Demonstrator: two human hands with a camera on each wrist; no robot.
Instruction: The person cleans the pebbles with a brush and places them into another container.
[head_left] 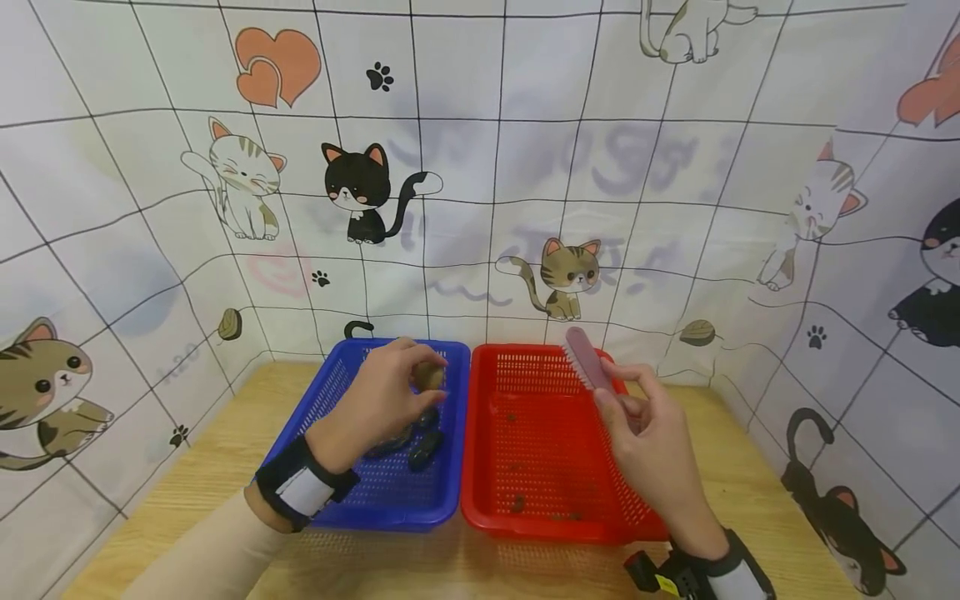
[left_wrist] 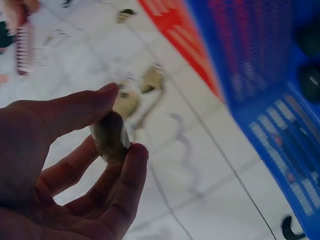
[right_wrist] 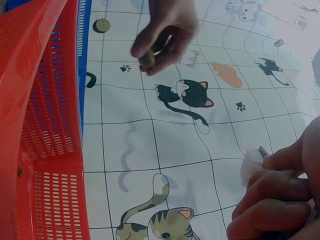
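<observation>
Between the thumb and fingers of my left hand [head_left: 375, 400] is a small brownish stone [head_left: 428, 377], pinched above the blue basket [head_left: 397, 506]. The left wrist view shows this stone [left_wrist: 110, 137] as rounded and dull brown, its edges partly covered by fingertips. Several dark, smooth stones [head_left: 426, 451] lie in the blue basket, some hidden behind the left hand. My right hand [head_left: 654, 446] grips a pink brush [head_left: 588, 358] over the right side of the red basket [head_left: 551, 450]. White bristles [right_wrist: 251, 167] face left, toward the other hand; brush and stone are apart.
Both perforated baskets stand side by side on a wooden table [head_left: 731, 500]. Small brown bits [head_left: 517, 503] lie on the red basket's floor. A white cloth [head_left: 457, 167] with cat prints and grid lines rises behind and along both sides.
</observation>
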